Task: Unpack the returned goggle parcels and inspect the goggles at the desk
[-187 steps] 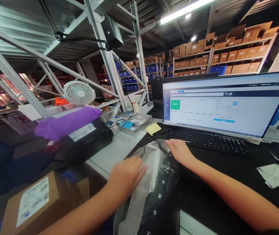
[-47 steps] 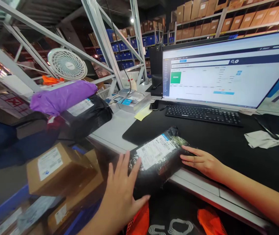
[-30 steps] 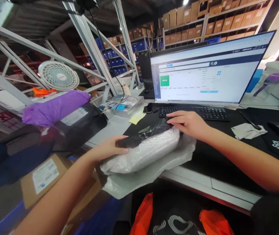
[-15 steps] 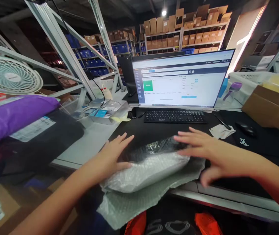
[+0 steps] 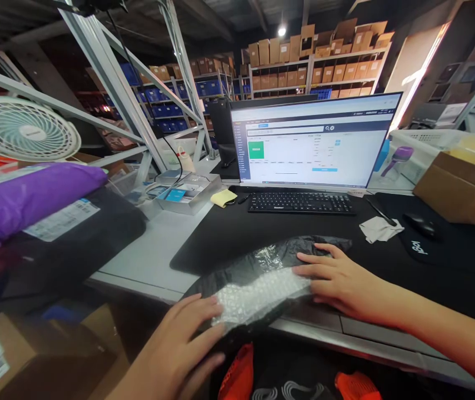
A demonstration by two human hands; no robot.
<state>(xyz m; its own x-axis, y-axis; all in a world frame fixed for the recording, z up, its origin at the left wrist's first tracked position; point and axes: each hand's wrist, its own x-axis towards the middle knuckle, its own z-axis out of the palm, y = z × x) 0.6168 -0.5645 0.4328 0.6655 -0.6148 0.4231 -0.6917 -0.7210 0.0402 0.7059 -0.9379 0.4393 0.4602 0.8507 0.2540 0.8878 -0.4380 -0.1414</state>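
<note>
A bundle of clear bubble wrap lies at the front edge of the desk, against black plastic film with a shiny strip across it. My left hand rests at the bundle's left end, its fingers stretched out and apart on the wrap. Across the right end, my right hand lies with fingers spread over the wrap and the black plastic. The right thumb is hidden. What the wrap encloses, if anything, cannot be made out.
Beyond the bundle are a keyboard and a monitor. To the right are a mouse, a white tissue and a cardboard box. On the left lie a purple package and an open carton.
Both hands have come down onto the bundle. The loose bubble-wrap flap that hung over the desk edge no longer shows, and more black plastic is visible around the wrap.
</note>
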